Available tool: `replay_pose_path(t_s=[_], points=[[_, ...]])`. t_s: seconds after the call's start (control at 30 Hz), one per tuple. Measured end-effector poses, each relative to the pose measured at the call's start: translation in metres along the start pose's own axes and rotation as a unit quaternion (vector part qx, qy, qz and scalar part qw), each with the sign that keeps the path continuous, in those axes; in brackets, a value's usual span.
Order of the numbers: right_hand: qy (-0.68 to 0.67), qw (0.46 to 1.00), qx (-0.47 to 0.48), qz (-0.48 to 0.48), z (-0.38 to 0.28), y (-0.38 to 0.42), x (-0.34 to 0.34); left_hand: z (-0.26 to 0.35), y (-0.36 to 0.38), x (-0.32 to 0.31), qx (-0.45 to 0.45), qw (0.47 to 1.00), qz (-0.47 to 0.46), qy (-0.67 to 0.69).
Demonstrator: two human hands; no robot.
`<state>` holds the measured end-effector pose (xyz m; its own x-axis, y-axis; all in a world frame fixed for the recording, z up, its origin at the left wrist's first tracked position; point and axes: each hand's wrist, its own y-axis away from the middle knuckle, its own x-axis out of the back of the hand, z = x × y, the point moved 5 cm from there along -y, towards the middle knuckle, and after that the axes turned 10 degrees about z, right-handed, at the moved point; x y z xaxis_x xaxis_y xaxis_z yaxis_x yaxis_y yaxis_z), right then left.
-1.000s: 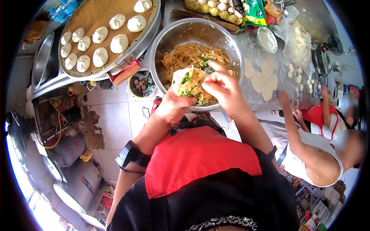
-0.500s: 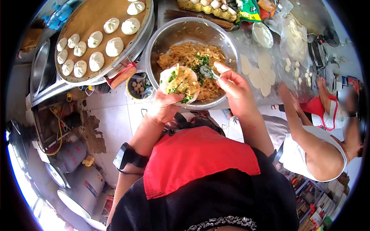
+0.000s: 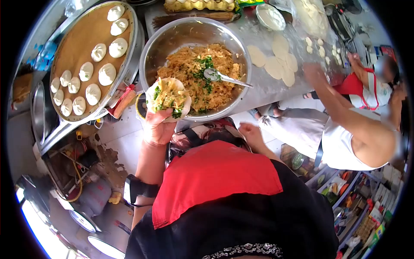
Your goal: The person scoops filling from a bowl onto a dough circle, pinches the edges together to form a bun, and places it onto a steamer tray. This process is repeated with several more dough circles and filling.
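Note:
A round dough wrapper [image 3: 186,105] heaped with shredded filling and chopped greens rests in my left hand [image 3: 159,127], whose thumb presses on its near edge. Beyond it stands a large steel bowl [image 3: 152,48] of orange-brown filling [image 3: 220,93] with greens on top. A metal spoon [image 3: 212,74] lies in the bowl, its handle across the right rim. My right hand [image 3: 253,133] is below the bowl's right side, near my apron, away from the spoon; its fingers are blurred.
Pleated buns [image 3: 107,74] sit on a round steamer tray [image 3: 73,47] at left. Flat wrappers [image 3: 273,67], small dough pieces [image 3: 321,52] and a flour bowl [image 3: 271,17] are on the metal table [image 3: 254,93]. Two people work at right; the nearer one's arm [image 3: 340,103] reaches over the table.
My right hand has let go of the spoon and drawn back toward my body. The spoon now lies in the bowl. The view has shifted, and my left hand still holds the filled wrapper.

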<state>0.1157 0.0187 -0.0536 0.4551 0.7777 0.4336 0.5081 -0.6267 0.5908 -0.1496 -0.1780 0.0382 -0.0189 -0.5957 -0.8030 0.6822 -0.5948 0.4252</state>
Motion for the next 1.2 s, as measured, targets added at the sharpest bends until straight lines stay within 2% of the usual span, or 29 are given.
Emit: replay_pose_path(t_s=[0.03,0.13,0.23,0.33,0.37,0.4,0.43,0.47,0.57,0.77,0.87,0.97,1.0,1.07,1.1,1.13,1.17,1.2], points=[[0.102,0.994,0.017,-0.045,0.013,0.011,-0.008,0.000,0.000,-0.004,0.005,1.000,-0.002,0.004],[0.024,0.983,0.169,-0.070,0.032,0.043,-0.002,0.001,-0.001,-0.011,0.005,1.000,-0.005,-0.004],[0.204,0.896,0.368,-0.139,0.015,0.063,0.037,-0.001,-0.005,-0.012,0.022,0.999,-0.024,-0.006],[0.264,0.928,0.165,-0.206,-0.043,0.056,0.059,-0.006,-0.009,-0.017,0.052,0.998,-0.025,-0.002],[0.054,0.975,0.075,-0.202,-0.032,0.043,0.062,-0.009,-0.012,-0.016,0.070,0.997,-0.029,0.021],[-0.045,0.970,0.093,-0.219,-0.087,0.048,0.059,-0.012,-0.012,-0.015,0.089,0.995,-0.032,0.043],[-0.244,0.936,0.039,-0.250,-0.098,0.047,0.047,-0.013,-0.010,-0.015,0.094,0.994,-0.024,0.050],[-0.393,0.868,0.002,-0.304,-0.123,0.048,0.039,-0.013,-0.010,-0.018,0.098,0.993,-0.018,0.057],[-0.473,0.791,0.047,-0.385,-0.173,0.050,0.026,-0.013,-0.010,-0.019,0.099,0.992,-0.016,0.076],[-0.488,0.761,0.051,-0.424,-0.197,0.045,0.016,-0.008,-0.006,-0.016,0.092,0.989,-0.014,0.115],[-0.489,0.766,0.069,-0.411,-0.205,0.044,0.012,-0.007,-0.004,-0.021,0.090,0.991,-0.018,0.096],[-0.329,0.912,-0.008,-0.244,-0.193,0.023,0.006,-0.009,-0.002,-0.026,0.083,0.993,-0.025,0.076],[-0.294,0.934,0.063,-0.195,-0.197,0.022,0.004,-0.011,-0.003,-0.028,0.094,0.992,-0.017,0.084],[-0.216,0.951,0.203,-0.093,-0.205,0.024,-0.006,-0.013,-0.004,-0.034,0.096,0.987,-0.070,0.105],[-0.186,0.954,0.223,-0.080,-0.208,0.025,-0.010,-0.015,-0.005,-0.038,0.098,0.984,-0.097,0.115],[-0.156,0.955,0.244,-0.067,-0.211,0.025,-0.012,-0.018,-0.006,-0.040,0.128,0.985,-0.022,0.115],[-0.126,0.955,0.264,-0.054,-0.215,0.025,-0.015,-0.021,-0.007,-0.041,0.133,0.984,-0.011,0.119],[-0.063,0.937,0.342,-0.011,-0.230,0.031,-0.016,-0.023,-0.007,-0.041,0.138,0.983,0.000,0.122]])
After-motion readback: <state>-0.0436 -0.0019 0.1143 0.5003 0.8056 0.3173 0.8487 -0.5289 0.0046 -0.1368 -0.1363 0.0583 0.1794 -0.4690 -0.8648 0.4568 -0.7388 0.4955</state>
